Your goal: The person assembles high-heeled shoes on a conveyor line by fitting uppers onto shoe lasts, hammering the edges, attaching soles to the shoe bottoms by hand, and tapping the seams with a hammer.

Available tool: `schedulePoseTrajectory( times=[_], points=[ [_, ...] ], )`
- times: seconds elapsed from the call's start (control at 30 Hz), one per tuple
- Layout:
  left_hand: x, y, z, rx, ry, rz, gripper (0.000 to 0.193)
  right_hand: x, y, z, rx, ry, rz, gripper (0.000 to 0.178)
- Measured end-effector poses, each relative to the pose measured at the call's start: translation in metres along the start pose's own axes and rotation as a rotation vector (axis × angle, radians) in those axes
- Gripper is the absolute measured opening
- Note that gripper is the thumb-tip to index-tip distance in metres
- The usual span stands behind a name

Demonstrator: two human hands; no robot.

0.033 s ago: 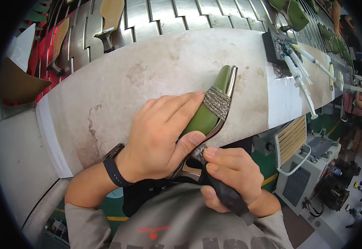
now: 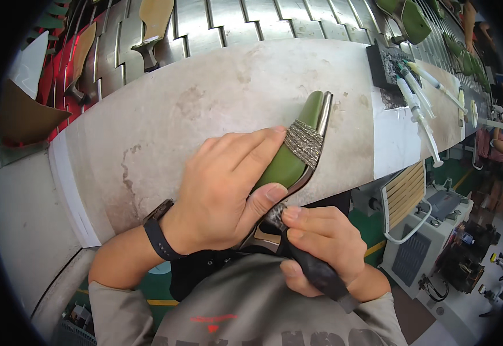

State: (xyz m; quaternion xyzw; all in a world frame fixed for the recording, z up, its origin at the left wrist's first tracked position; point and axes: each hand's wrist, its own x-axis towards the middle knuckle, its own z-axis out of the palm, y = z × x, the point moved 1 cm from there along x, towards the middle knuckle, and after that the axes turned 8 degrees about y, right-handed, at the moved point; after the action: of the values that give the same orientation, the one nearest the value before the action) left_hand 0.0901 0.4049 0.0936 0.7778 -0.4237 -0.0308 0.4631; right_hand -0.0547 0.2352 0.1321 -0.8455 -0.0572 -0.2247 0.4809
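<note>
My left hand (image 2: 220, 193) is closed over a green pointed-toe shoe (image 2: 283, 167), its thumb near the sole edge. A glittery silver-grey band crosses the shoe, and a shiny metallic edge runs along the side facing right. The toe points away from me over the work surface; the heel end lies near my body, partly hidden by my hands. My right hand (image 2: 326, 242) grips a thick black-handled brush (image 2: 315, 271). Its fuzzy greyish tip is against or very near the shoe's lower edge; contact is partly hidden by my fingers.
A stained pale work surface (image 2: 147, 132) lies before me. Several syringes (image 2: 419, 112) rest at the right beside a black box (image 2: 382, 69). Beyond runs a metal slat conveyor (image 2: 228, 23) carrying shoes and tan soles. A grey machine (image 2: 419, 230) stands right.
</note>
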Motion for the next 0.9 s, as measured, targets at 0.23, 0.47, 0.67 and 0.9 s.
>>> schedulePoseTrajectory(
  times=[0.23,0.47,0.67,0.9],
  points=[
    [-0.003,0.002,0.002,0.037,0.013,0.027,0.06,0.002,0.003,0.002,0.162,-0.093,0.087,0.038],
    [-0.005,0.001,0.001,0.016,0.08,0.023,0.054,-0.009,0.003,0.01,0.124,-0.04,-0.017,0.037],
    [-0.011,0.0,-0.001,0.004,0.101,0.008,0.051,-0.029,0.002,0.017,0.155,0.051,0.03,0.035],
    [-0.006,0.004,-0.001,0.005,0.106,0.066,0.05,0.015,-0.012,0.0,0.04,-0.098,0.024,0.035]
  ],
)
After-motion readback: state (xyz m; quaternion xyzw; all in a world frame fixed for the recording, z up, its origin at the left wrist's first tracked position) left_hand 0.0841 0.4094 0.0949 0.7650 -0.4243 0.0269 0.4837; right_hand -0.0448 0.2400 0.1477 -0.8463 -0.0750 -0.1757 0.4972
